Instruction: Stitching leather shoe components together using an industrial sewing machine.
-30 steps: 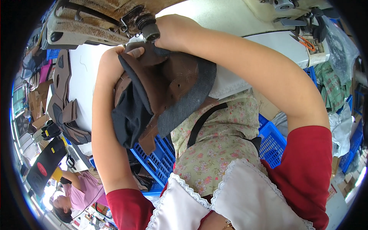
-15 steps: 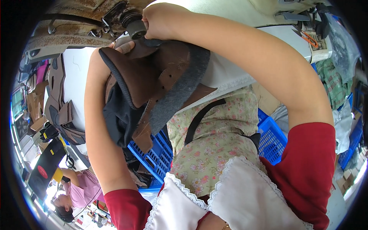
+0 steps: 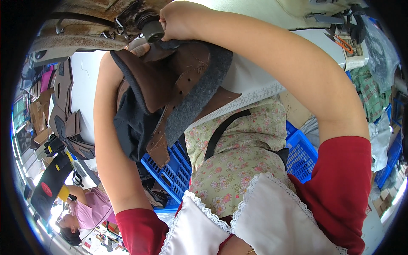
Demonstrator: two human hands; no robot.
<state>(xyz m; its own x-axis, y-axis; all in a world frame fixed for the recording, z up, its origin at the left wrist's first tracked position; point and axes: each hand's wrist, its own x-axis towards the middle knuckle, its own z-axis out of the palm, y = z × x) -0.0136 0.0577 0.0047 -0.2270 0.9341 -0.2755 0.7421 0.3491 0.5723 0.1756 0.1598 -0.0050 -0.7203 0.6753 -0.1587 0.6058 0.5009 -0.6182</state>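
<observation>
A brown leather shoe upper [image 3: 155,87] with dark lining and a grey felt-like strip hangs over the table's near edge, below the sewing machine head [image 3: 152,32]. My left hand [image 3: 139,50] is closed on its far left part, with a fingertip showing over the leather; the rest is hidden behind the upper. On the right of the machine head, my right hand [image 3: 172,23] is curled closed at the upper's far edge. Its fingertips are partly hidden, and the leather meets them there. The stitching point is out of sight.
Blue plastic baskets [image 3: 301,155] stand below the table edge, where a ruler strip [image 3: 242,102] runs. More brown cut pieces [image 3: 72,131] lie at left. Orange-handled snips [image 3: 343,43] rest at the far right. Another person in pink [image 3: 95,206] works at lower left.
The shoe upper has shifted slightly up, and its folded flap sits a little higher. Both hands keep nearly the same place and hold.
</observation>
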